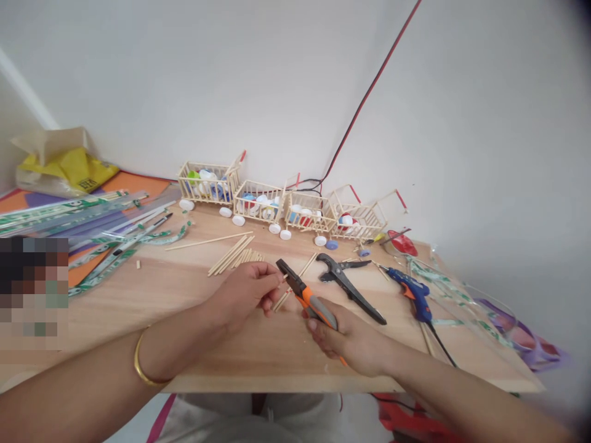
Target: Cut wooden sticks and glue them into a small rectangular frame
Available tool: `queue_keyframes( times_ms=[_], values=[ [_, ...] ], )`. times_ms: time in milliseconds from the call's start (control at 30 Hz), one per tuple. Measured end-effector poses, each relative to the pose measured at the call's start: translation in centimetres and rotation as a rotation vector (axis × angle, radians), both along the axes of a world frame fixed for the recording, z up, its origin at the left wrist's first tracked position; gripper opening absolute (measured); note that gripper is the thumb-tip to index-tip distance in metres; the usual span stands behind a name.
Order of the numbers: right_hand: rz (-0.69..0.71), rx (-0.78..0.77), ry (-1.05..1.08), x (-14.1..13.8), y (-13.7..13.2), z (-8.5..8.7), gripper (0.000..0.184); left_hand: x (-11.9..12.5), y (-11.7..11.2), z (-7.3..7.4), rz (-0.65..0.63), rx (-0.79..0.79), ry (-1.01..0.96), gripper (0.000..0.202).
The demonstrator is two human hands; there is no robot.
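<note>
Over wooden table (194, 307), right hand (351, 338) grips orange pliers (307, 297); left hand (247, 292) pinches, seemingly, a thin stick (282, 279).

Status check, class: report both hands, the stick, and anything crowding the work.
Left hand pinches stick. Right hand grips orange cutters, jaws at stick. Black pliers lie close right.

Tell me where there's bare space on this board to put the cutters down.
Bare wood lies along the near edge of the board, under the left hand. Another patch sits left of the stick pile. The carts and glue gun crowd the back and right.
</note>
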State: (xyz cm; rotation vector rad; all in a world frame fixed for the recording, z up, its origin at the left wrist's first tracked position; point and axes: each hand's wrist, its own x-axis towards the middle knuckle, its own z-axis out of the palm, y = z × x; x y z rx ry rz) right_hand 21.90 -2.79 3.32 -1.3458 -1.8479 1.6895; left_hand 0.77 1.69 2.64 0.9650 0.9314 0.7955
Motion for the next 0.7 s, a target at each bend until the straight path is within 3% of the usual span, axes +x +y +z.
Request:
queue_keyframes(
  times_ms=[100,333,567,700],
  values=[
    [-0.007,-0.033,-0.024,0.2,0.6,-0.3,0.025,0.0,0.2,0.1,0.012,0.011,0.008,0.019],
    [-0.067,-0.092,0.154,1.6,1.6,0.3,0.030,-0.3,0.9,-0.4,0.003,0.096,0.050,0.023],
    [-0.119,-0.429,0.460,2.9,1.2,-0.2,0.035,-0.4,1.2,-0.8,0.026,0.251,0.123,0.018],
    [-0.143,-0.434,0.533,3.5,1.0,-0.7,0.037,-0.2,1.1,-0.5,0.059,0.278,0.136,0.018]
  ],
)
